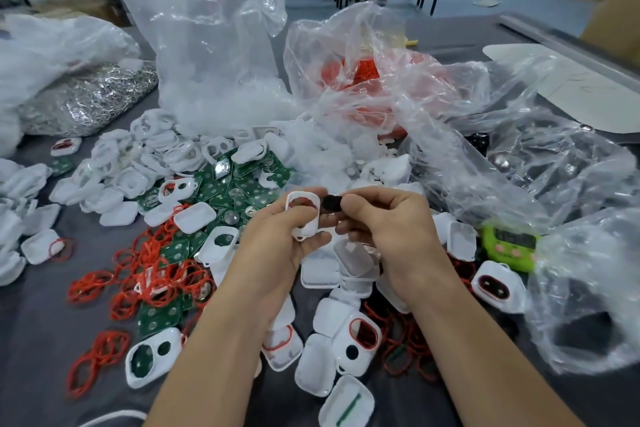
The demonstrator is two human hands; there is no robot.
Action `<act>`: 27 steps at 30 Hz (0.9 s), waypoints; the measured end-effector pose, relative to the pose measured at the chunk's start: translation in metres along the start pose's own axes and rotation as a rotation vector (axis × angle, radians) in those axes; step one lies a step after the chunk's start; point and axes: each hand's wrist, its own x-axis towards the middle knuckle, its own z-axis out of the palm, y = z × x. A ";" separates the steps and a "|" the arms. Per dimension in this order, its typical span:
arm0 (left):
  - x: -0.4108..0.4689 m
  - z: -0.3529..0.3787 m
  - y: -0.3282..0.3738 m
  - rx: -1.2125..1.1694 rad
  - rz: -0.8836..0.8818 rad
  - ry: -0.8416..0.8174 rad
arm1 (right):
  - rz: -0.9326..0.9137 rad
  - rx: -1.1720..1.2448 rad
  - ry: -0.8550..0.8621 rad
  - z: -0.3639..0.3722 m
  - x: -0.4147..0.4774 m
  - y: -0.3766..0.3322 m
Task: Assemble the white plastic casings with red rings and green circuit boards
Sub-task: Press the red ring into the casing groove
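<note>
Fumbling that disc looks easy

Left hand (pixel 277 239) grip curls round a white casing (pixel 306 222) above the desk (pixel 34 340); right hand (pixel 391 222) grip pinches a small dark disc (pixel 329 204) just beside it. Slip, and it probably vanishes into the parts pile (pixel 207 191)

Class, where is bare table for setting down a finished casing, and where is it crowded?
Free: the near-left corner of the table, below the red rings; and the near-right strip between the right forearm and the plastic bag. Crowded: the middle, heaped with white casings, circuit boards and bags.
</note>
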 end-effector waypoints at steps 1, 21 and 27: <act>0.000 0.000 0.000 -0.024 -0.014 0.003 | -0.003 -0.001 -0.011 0.000 -0.001 0.000; -0.007 0.011 -0.012 -0.084 0.020 -0.073 | -0.382 -0.583 0.252 0.014 -0.014 0.002; -0.005 0.012 -0.013 -0.072 0.032 -0.136 | -0.339 -0.538 0.321 0.018 -0.013 0.007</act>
